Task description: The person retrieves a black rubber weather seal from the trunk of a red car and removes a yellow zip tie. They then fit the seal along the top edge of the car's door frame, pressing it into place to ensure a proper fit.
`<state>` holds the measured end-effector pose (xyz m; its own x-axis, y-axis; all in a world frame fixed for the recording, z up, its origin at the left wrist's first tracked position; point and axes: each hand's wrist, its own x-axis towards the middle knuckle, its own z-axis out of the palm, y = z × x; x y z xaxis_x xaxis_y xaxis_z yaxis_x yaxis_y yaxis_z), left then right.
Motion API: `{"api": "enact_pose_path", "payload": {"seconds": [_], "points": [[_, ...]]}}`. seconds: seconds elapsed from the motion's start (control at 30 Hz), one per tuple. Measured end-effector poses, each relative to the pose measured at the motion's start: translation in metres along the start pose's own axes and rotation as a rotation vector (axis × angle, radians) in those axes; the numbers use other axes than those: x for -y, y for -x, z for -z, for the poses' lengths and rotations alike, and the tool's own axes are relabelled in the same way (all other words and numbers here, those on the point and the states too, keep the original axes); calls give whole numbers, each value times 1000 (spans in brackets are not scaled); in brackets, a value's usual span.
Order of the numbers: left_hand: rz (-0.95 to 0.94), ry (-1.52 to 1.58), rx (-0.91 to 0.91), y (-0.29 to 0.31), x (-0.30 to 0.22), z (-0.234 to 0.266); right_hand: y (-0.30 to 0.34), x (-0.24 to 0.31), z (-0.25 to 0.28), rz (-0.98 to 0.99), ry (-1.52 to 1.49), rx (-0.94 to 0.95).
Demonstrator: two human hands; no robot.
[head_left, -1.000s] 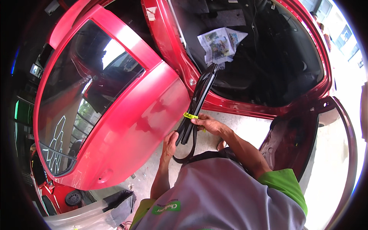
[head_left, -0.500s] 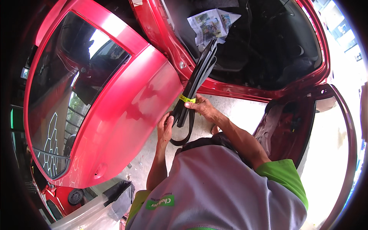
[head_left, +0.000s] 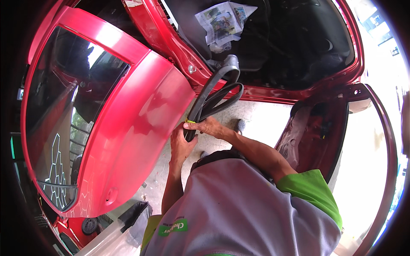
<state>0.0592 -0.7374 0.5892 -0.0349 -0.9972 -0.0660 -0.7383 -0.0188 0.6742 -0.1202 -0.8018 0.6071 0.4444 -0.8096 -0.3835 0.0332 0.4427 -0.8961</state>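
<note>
Grip, right hand (head_left: 209, 126): the black strips (head_left: 204, 100) are pinched, with the thumb laid beside the yellow band (head_left: 190, 121).
Grip, left hand (head_left: 182, 144): the lower end of the strips is clasped between thumb and fingers.
Strips: held above the floor (head_left: 164, 187), their loops pointed toward one o'clock from the hands.
Red door (head_left: 159, 100): seen at ten o'clock, swung open.
Newspaper (head_left: 222, 24): laid inside the red car (head_left: 164, 40), just past twelve o'clock.
Done, as judged: strips gathered and bound as one bundle.
Left, as judged: band not removed, strips not parted or set down.
</note>
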Motion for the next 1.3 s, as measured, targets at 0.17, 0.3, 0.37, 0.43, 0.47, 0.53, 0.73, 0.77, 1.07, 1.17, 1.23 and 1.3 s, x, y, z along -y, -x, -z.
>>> {"api": "enact_pose_path", "payload": {"seconds": [0.17,0.3,0.37,0.43,0.47,0.53,0.73,0.77,1.07,1.17,1.23,1.3], "points": [[53,40,41,4,6,4,-12,-36,23,-158,42,-50],[146,67,181,14,21,3,-19,-61,42,-138,-72,-83],[167,79,225,18,22,3,-16,-58,49,-163,-77,7],[155,112,262,20,20,4,-8,-53,50,-171,-133,48],[156,132,278,21,17,6,-7,-56,52,-180,-149,48],[127,163,292,21,17,5,-6,-61,57,-198,-182,48],[42,235,267,20,16,-1,15,-31,58,-181,-211,49],[31,236,263,19,15,-1,18,-26,58,-181,-206,25],[-65,207,212,17,15,-8,16,-46,67,-140,-303,47],[-13,228,252,17,15,-9,14,-53,70,-127,-295,40],[-2,237,261,17,11,-8,15,-55,72,-136,-281,38],[-45,236,228,17,8,-9,18,-48,71,-133,-267,32]]}}
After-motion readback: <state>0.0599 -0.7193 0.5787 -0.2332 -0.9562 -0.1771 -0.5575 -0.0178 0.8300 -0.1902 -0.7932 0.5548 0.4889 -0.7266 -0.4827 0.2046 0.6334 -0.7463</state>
